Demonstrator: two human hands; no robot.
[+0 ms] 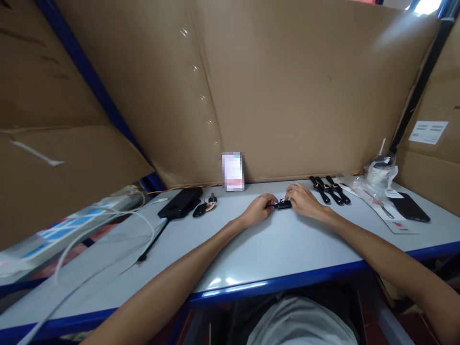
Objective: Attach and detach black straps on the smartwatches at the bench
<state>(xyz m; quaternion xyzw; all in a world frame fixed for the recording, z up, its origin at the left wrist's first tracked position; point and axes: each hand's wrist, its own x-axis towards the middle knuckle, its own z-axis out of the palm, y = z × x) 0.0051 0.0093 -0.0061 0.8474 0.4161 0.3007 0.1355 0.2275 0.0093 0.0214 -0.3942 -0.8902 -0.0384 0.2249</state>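
Note:
My left hand [261,210] is closed on the dark, narrow left end of a small black object [284,204], its fingers curled. The object lies low over the table, with a wider glossy part and a light, shiny spot near its top. My right hand [304,200] has its fingertips bent onto the object's right side. Much of the object is covered by fingers, and its exact kind cannot be made out. Just right of this hand lie several slim black pieces [329,190] with shiny middles, side by side.
A phone-like blurred screen [233,171] leans on the cardboard wall [287,96]. Keys [205,207], a black case [180,202] and a white cable [151,225] lie left, near a power strip [68,232]. At right are a dark phone [410,207], clear packaging [373,199] and a wrapped cup [380,171].

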